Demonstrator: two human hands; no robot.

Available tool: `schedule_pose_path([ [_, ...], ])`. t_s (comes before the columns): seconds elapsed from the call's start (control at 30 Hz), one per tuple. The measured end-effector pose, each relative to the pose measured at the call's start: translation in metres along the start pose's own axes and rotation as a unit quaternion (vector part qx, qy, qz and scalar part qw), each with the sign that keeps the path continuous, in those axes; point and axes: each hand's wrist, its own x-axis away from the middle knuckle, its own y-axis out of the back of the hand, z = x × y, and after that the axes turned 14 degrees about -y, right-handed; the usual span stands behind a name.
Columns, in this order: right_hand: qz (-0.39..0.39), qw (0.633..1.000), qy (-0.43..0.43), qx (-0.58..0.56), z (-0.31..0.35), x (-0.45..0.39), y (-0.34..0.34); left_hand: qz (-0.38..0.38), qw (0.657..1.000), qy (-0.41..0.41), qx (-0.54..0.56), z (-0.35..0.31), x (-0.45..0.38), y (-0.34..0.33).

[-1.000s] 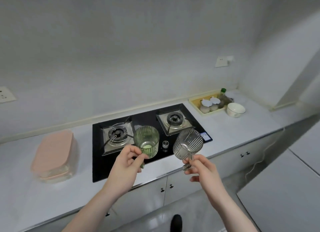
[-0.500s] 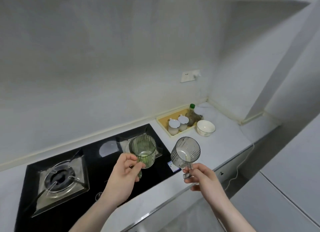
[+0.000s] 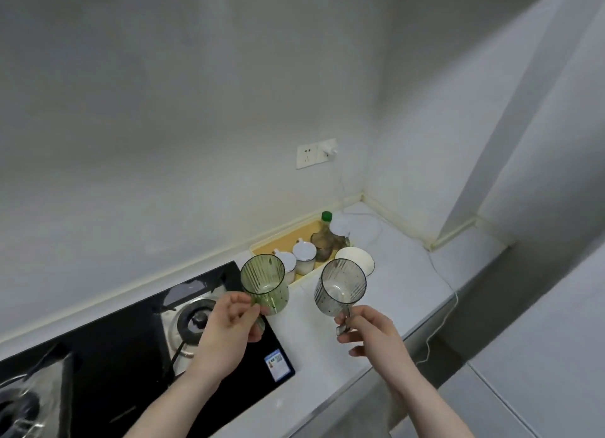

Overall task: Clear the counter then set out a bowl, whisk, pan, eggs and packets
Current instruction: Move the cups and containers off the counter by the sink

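My left hand [image 3: 227, 329] grips a ribbed green glass mug [image 3: 265, 283] by its handle, tilted with its mouth toward me, above the stove's right edge. My right hand [image 3: 370, 331] holds a ribbed grey glass mug [image 3: 340, 287] by its handle, also tilted, above the white counter [image 3: 409, 273]. Behind the mugs a white bowl [image 3: 358, 257] stands on the counter beside a yellow tray [image 3: 288, 241]. No whisk, pan, eggs or packets are in view.
The yellow tray holds three white lidded jars [image 3: 302, 257] and a bottle with a green cap [image 3: 324, 237]. A black gas stove [image 3: 131, 355] fills the lower left. A wall socket [image 3: 316, 152] sits above the corner, and a thin white cable [image 3: 445, 296] runs over the counter edge.
The view has swung right and closer toward the counter's corner. Both hands carried the mugs rightward, now past the stove's right burner and nearer the tray and bowl.
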Motion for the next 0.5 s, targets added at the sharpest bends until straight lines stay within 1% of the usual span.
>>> schedule_pose_path([
  [0.1,0.036,0.999,0.005,0.037,0.019,-0.039,0.020,-0.053,0.998,0.014,0.024,0.011,-0.018,-0.019],
  [0.27,0.067,0.994,0.005,0.086,0.061,-0.097,0.055,-0.140,0.990,0.025,0.017,0.025,-0.044,-0.053],
  [0.4,0.082,0.991,0.007,0.107,0.083,-0.141,0.064,-0.180,0.983,0.023,0.014,0.034,-0.067,-0.074],
  [0.5,0.087,0.988,0.007,0.126,0.096,-0.170,0.059,-0.196,0.980,0.031,0.014,0.037,-0.085,-0.080],
])
